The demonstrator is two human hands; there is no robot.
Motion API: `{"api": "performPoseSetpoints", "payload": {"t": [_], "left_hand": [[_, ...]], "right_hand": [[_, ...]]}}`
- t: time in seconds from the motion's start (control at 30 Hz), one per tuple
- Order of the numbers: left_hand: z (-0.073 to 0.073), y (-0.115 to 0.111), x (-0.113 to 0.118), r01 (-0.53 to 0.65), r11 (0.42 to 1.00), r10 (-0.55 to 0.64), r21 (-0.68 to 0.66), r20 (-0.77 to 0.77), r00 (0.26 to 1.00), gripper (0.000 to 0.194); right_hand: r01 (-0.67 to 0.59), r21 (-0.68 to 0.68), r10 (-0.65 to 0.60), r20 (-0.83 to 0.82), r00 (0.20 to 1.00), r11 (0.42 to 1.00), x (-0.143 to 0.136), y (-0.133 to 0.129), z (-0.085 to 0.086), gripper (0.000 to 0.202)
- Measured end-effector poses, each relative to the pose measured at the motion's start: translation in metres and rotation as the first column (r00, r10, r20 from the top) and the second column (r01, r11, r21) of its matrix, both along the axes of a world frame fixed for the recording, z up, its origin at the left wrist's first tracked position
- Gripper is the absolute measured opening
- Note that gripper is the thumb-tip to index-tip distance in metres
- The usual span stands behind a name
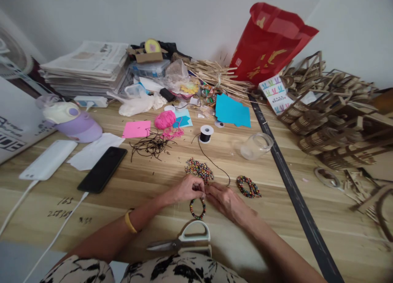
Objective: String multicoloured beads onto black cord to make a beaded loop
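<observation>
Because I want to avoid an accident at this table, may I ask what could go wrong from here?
The pile of loose beads lies close to the left hand and the right hand, so a small bump might scatter it. The black cord, which runs from the spool to beside the right hand, could perhaps catch on it. The scissors lie between the beaded ring and the person, so the patterned clothing might brush them.
</observation>
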State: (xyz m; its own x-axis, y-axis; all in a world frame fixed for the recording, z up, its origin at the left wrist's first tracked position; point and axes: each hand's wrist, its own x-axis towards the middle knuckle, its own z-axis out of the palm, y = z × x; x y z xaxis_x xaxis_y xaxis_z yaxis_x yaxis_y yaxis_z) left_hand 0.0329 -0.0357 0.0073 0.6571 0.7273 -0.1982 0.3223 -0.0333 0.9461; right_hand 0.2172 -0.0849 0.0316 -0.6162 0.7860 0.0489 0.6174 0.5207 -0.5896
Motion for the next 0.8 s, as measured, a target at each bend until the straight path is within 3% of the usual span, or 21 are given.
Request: {"api": "performPoseSetpoints", "payload": {"t": [0.1, 0.23, 0.33, 0.47, 0.67, 0.73, 0.8], "left_hand": [[-0.001, -0.003, 0.0, 0.025, 0.998, -0.023, 0.05, -0.023, 0.999, 0.012], [0.009, -0.008, -0.001, 0.131, 0.966, -0.088, 0.223, -0.191, 0.978, 0.016], [0.016, -0.009, -0.004, 0.231, 0.887, -0.104, 0.399, -0.315, 0.943, 0.013], [0.015, -0.007, -0.01, 0.336, 0.777, -0.109, 0.532, -0.412, 0.905, 0.008], [0.009, -0.003, -0.013, 0.484, 0.547, -0.068, 0.683, -0.541, 0.838, 0.017], [0.009, -0.002, -0.011, 0.5, 0.512, -0.067, 0.698, -0.548, 0.834, 0.017], [0.008, -0.001, -0.009, 0.492, 0.527, -0.096, 0.693, -0.527, 0.845, 0.018]], "right_hand": [[-0.004, -0.025, 0.005, 0.046, 0.999, 1.0, 0.003, 0.002, 0.002, 0.015], [-0.025, -0.075, 0.032, 0.096, 0.995, 0.997, 0.009, 0.006, 0.002, 0.015], [-0.027, -0.112, 0.045, 0.16, 0.986, 0.993, 0.012, 0.01, 0.0, 0.014], [-0.036, -0.106, 0.063, 0.268, 0.961, 0.994, 0.012, 0.013, -0.001, 0.012], [-0.029, -0.051, 0.048, 0.421, 0.906, 0.998, 0.005, 0.009, 0.012, 0.015], [-0.018, -0.041, 0.034, 0.443, 0.896, 0.999, 0.005, 0.007, 0.013, 0.016], [-0.006, -0.029, 0.018, 0.448, 0.894, 1.0, 0.006, 0.006, 0.012, 0.016]]}}
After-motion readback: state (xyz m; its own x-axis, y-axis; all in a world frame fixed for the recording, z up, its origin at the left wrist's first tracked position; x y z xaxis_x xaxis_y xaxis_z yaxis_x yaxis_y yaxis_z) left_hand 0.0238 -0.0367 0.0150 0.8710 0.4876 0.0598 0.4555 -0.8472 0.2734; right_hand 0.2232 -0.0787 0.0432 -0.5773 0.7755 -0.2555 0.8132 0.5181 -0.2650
